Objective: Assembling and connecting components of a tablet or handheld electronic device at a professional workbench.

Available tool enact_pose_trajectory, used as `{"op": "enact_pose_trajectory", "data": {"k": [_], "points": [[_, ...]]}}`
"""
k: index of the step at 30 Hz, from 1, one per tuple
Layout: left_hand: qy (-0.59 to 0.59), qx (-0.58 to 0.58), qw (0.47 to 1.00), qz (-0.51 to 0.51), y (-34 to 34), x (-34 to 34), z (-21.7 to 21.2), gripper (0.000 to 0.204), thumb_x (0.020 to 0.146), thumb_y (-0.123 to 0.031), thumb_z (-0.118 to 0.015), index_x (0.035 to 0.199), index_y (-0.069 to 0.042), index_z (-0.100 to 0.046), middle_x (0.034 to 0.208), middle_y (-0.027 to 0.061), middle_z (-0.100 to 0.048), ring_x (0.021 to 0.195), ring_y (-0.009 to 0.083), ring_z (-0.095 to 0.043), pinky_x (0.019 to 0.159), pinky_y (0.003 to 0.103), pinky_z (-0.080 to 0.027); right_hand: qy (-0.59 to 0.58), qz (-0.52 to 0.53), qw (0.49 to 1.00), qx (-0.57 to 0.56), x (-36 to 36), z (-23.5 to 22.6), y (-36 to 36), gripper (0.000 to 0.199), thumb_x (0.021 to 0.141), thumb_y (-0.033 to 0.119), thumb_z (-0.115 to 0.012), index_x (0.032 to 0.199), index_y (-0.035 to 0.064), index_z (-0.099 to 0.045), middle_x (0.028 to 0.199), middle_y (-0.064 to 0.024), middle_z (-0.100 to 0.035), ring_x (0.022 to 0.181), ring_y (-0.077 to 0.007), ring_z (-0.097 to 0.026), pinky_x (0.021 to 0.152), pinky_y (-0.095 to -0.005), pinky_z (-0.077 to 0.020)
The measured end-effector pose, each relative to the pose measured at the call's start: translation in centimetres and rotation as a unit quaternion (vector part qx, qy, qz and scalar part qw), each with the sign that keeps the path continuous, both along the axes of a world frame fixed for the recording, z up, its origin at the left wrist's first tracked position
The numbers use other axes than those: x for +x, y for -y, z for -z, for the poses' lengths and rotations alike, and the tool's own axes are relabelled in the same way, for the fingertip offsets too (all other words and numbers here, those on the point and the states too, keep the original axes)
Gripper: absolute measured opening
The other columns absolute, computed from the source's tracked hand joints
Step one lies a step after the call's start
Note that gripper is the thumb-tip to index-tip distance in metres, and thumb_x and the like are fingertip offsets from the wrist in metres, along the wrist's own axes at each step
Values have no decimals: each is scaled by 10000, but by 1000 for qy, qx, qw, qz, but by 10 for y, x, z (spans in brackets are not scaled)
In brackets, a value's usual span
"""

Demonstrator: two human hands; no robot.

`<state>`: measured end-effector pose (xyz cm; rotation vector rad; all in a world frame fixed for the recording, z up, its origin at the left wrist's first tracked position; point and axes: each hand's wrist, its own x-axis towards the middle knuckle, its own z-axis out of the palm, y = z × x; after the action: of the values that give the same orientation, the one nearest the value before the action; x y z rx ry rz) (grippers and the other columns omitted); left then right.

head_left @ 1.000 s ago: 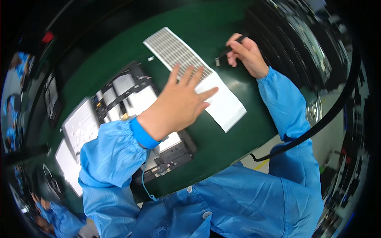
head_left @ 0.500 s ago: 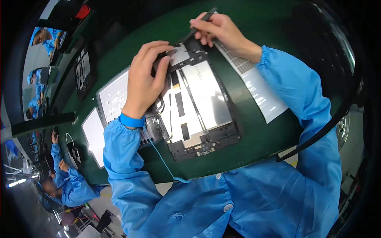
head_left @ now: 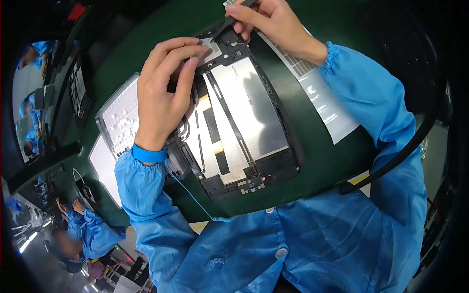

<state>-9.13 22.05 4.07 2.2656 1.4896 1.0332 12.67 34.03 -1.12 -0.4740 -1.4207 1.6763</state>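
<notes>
An opened tablet (head_left: 251, 107) with a black frame, a silver inner sheet and dark flex strips lies tilted before me. My left hand (head_left: 161, 97), in a blue wrist strap (head_left: 149, 155), reaches over its upper left corner. Its fingers are stretched, thumb apart, tips at a small silver plate (head_left: 211, 52) near the tablet's far end. I cannot see anything held between them. Dark tweezers (head_left: 227, 22) are pinched in my right hand (head_left: 286, 31). Their tip points down at the far edge of that plate; whether it touches is unclear.
A pale printed sheet with a grid (head_left: 327, 105) lies right of the tablet. To the left are a clear tray of small white pieces (head_left: 122, 115) and a white sheet (head_left: 103, 163). A coiled blue cord (head_left: 190, 188) runs from my strap. Co-workers in blue sit farther left.
The tweezers have swung down and leftward, their tip closer to the silver plate. My left fingers have lifted and spread slightly at the tablet's corner. The whole view has shifted a little.
</notes>
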Motion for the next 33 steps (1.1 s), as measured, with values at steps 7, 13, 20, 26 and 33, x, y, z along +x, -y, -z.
{"op": "enact_pose_trajectory", "data": {"k": [7, 13, 20, 26, 33], "points": [[-125, 37, 991, 41, -3, 6, -4, 260, 925, -121, -677, 1161, -142, -784, 1217, 73, -684, 1090, 293, -636, 928, 386, -510, 6, 23, 995, 96, 6, -4, 5, 127, 1018, 154, -668, 997, 44, -608, 827, -13, -645, 697, -79, -620, 624, -228, -513], [-158, 54, 986, 23, 0, 1, -7, 260, 940, -167, -672, 1177, -141, -776, 1269, 77, -676, 1170, 310, -617, 1030, 419, -463, 0, 117, 990, 85, -4, -1, 0, 112, 1017, 152, -662, 1014, 43, -634, 832, -16, -649, 679, -76, -607, 608, -218, -498], [-148, 7, 986, 77, 30, -46, -54, 427, 988, -130, -601, 1415, -129, -609, 1436, 116, -607, 1303, 344, -567, 1098, 435, -441, 70, 167, 979, 90, 13, 0, -7, 172, 1014, 181, -668, 1073, 23, -634, 871, -64, -675, 681, -99, -632, 614, -225, -515], [-35, -51, 990, -128, 118, -166, -31, 264, 992, -85, -598, 1223, -58, -723, 1335, 119, -676, 1265, 316, -612, 1070, 403, -465, 165, 183, 939, 239, 14, -9, 15, 197, 1069, 145, -561, 1202, 5, -601, 927, -127, -714, 738, -154, -656, 687, -281, -542], [56, 31, 983, -170, 140, -198, 10, 223, 996, -59, -584, 1166, -26, -723, 1249, 115, -707, 1194, 276, -648, 1042, 361, -477, 218, -147, 863, 431, -104, -89, 78, 176, 976, 86, -688, 1143, 31, -705, 1031, -73, -758, 799, -143, -682, 722, -270, -559]]}}
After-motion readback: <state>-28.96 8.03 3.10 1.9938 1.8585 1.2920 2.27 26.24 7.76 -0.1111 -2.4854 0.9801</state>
